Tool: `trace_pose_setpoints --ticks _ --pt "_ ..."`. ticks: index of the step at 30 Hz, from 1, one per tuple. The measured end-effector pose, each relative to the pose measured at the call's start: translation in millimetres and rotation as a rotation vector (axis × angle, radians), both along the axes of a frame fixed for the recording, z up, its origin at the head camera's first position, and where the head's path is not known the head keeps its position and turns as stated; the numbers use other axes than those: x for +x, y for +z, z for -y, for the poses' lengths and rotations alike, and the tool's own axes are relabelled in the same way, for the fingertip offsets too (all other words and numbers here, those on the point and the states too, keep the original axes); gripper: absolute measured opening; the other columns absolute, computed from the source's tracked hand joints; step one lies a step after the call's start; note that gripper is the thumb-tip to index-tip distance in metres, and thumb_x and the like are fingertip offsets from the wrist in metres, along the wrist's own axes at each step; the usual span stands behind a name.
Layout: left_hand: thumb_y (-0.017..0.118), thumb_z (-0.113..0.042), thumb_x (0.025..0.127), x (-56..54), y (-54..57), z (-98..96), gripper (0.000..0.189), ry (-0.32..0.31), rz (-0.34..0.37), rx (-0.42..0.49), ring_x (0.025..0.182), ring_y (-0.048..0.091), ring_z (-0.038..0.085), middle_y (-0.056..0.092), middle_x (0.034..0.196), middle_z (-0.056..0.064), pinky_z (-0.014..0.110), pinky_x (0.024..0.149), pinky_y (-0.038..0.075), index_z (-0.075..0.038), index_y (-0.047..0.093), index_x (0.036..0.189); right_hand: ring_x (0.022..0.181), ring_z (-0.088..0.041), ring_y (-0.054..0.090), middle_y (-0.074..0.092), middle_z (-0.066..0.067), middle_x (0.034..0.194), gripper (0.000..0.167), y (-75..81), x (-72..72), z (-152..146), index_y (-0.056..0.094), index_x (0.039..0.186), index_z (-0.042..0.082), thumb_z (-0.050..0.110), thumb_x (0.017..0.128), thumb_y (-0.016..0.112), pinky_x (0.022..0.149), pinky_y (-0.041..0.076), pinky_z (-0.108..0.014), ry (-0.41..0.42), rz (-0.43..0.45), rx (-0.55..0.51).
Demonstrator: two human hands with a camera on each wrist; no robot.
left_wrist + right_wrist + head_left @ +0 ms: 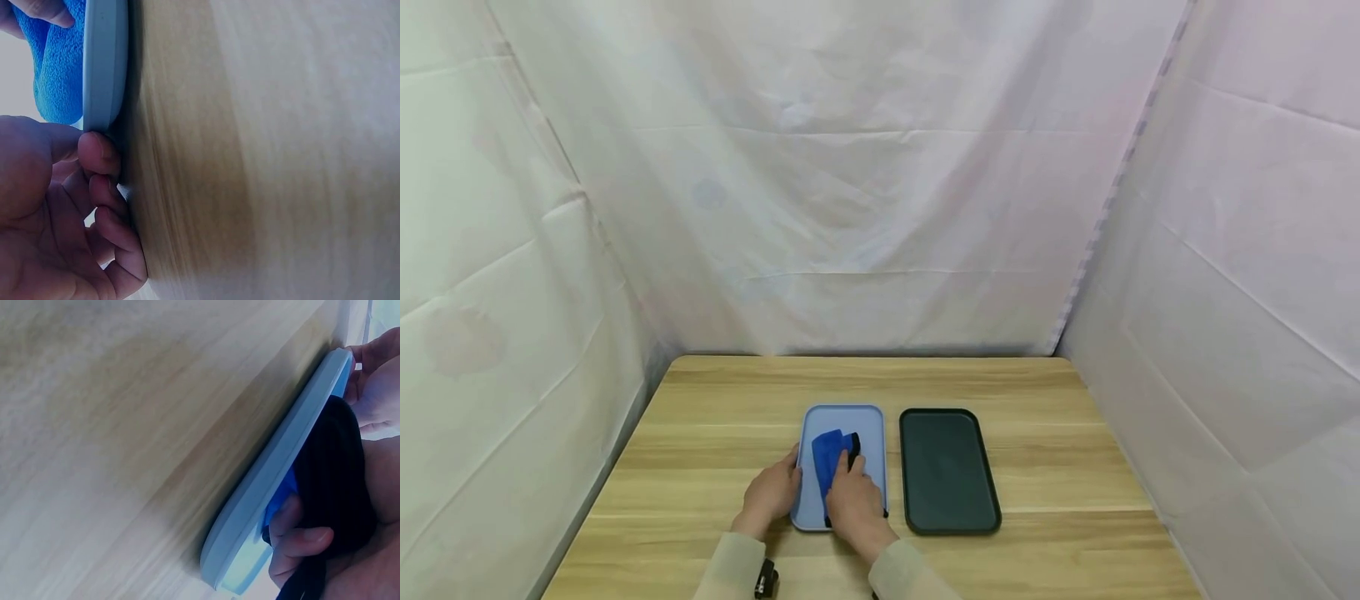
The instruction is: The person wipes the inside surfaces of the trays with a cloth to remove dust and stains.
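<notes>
A light blue tray (872, 425) lies on the table, and on it is a fuzzy blue cloth (827, 450) with black parts. My left hand (772, 492) holds the tray by its left edge; in the left wrist view that hand's fingers (112, 228) are bent against the tray's rim (106, 62). Over the cloth, my right hand (856, 504) grips it against the tray's surface. The right wrist view shows the cloth's black part (334, 475) bunched in this hand, with curled fingers (294, 544) beside it. The palm hides part of the cloth.
Just right of the light blue tray, a dark green tray (947, 471) lies flat, a narrow gap between them. Both are on a wood-grain table (700, 442). White curtains (865, 208) hang behind the table and along both sides.
</notes>
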State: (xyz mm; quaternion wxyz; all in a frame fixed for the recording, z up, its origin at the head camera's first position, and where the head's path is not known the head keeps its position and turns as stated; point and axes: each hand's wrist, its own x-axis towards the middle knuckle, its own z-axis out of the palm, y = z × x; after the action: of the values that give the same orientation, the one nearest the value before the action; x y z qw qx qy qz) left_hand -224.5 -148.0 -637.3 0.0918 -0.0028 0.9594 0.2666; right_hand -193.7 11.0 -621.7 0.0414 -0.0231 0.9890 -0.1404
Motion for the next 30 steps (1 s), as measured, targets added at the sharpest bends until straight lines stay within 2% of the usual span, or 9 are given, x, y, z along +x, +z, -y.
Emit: trace_pose_setpoints --ticks 13,23,27,30 --pt "0.05 -0.022 0.106 -0.5 -0.4 0.6 0.052 0.007 0.007 0.014 0.112 0.069 0.047 0.065 0.134 0.029 0.056 0.078 0.056 -0.007 0.047 0.155 0.074 -0.026 0.063 0.054 -0.025 0.134 0.069 -0.4 0.1 -6 0.045 0.155 0.003 0.03 0.097 0.07 0.06 0.055 -0.041 -0.01 -0.002 0.017" --pt "0.051 -0.022 0.106 0.3 -0.8 0.2 0.051 0.011 0.008 0.006 0.116 0.068 0.047 0.065 0.135 0.029 0.059 0.084 0.056 -0.006 0.048 0.155 0.074 -0.027 0.064 0.055 -0.025 0.133 0.068 0.6 1.0 -11 0.047 0.154 0.004 0.028 0.096 0.071 0.059 0.055 -0.043 -0.023 -0.016 0.025" --pt "0.051 -0.022 0.106 1.0 0.1 -0.5 0.052 0.006 0.0 0.007 0.102 0.072 0.04 0.066 0.133 0.029 0.052 0.074 0.056 -0.005 0.048 0.154 0.071 -0.026 0.062 0.055 -0.024 0.132 0.068 1.2 0.8 -14 0.048 0.154 0.005 0.027 0.095 0.072 0.056 0.053 -0.043 -0.025 -0.016 0.024" --pt "0.051 -0.021 0.106 1.3 1.6 -1.3 0.052 0.005 0.001 0.016 0.084 0.067 0.029 0.066 0.131 0.03 0.043 0.063 0.051 -0.003 0.047 0.154 0.069 -0.025 0.061 0.055 -0.025 0.133 0.067 1.6 -0.1 -16 0.047 0.155 0.006 0.026 0.096 0.072 0.053 0.052 -0.042 -0.026 -0.005 0.016"
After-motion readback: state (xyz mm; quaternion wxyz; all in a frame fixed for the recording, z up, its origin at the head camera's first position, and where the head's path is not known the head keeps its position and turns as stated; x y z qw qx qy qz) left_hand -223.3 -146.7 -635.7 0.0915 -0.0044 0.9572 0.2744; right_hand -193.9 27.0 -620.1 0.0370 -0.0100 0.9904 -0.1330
